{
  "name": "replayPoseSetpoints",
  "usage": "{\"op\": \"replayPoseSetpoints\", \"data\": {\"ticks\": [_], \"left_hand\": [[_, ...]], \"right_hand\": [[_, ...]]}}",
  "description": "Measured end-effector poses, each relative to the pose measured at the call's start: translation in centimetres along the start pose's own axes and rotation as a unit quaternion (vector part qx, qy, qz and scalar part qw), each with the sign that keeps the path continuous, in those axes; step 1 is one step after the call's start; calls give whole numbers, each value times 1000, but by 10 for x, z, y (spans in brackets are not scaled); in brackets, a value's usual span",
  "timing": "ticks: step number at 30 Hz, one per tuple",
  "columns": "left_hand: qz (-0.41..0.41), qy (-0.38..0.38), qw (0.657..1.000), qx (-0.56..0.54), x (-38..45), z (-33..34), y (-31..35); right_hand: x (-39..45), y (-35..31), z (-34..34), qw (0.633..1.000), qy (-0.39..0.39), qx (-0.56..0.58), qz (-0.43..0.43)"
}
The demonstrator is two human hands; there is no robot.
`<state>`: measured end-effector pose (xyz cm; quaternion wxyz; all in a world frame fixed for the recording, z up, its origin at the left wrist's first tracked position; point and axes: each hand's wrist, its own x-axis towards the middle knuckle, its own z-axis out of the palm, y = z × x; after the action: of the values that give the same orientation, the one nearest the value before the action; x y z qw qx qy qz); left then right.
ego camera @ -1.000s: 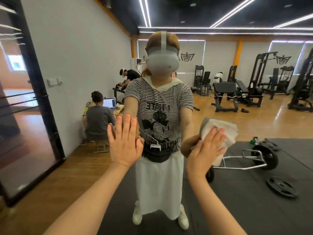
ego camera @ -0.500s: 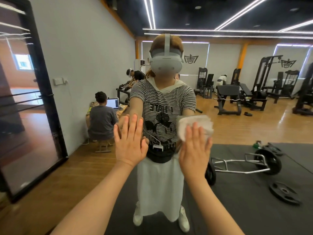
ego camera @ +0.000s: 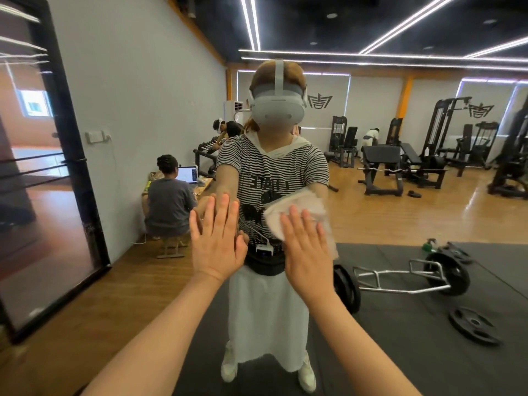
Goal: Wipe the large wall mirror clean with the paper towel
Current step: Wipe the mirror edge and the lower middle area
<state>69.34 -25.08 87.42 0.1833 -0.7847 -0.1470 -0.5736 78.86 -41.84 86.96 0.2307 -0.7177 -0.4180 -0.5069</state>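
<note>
The large wall mirror [ego camera: 400, 195] fills almost the whole view and reflects a gym and a person in a striped shirt with a headset. My left hand [ego camera: 217, 242] lies flat on the glass, fingers straight and spread. My right hand [ego camera: 307, 251] presses a white paper towel [ego camera: 300, 208] flat against the mirror with straight fingers. The towel sticks out above and to the right of my fingers. Both hands sit side by side at the middle of the mirror, about chest height on the reflection.
A black door frame with dark glass [ego camera: 65, 155] stands at the left edge. In the reflection I see a seated person with a laptop [ego camera: 171, 201], weight machines [ego camera: 414, 161], and a barbell frame with plates [ego camera: 400, 278] on a black floor mat.
My right hand has slid the paper towel leftward across the glass, then slightly down, ending close beside my left hand. My left hand has stayed flat in place.
</note>
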Motion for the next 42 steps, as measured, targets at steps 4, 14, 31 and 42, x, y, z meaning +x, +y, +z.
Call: {"op": "replayPoseSetpoints", "data": {"ticks": [4,14,31,42], "left_hand": [[-5,-3,1000,0,-1,0,2],[6,8,1000,-2,0,0,0],[-6,-32,999,6,2,-8,1],[43,-154,983,-89,-20,-88,-65]], "right_hand": [[13,35,-19,984,81,21,160],[-16,-19,5,999,-25,13,-19],[-7,-25,22,994,50,21,96],[-2,-31,1,994,41,13,105]]}}
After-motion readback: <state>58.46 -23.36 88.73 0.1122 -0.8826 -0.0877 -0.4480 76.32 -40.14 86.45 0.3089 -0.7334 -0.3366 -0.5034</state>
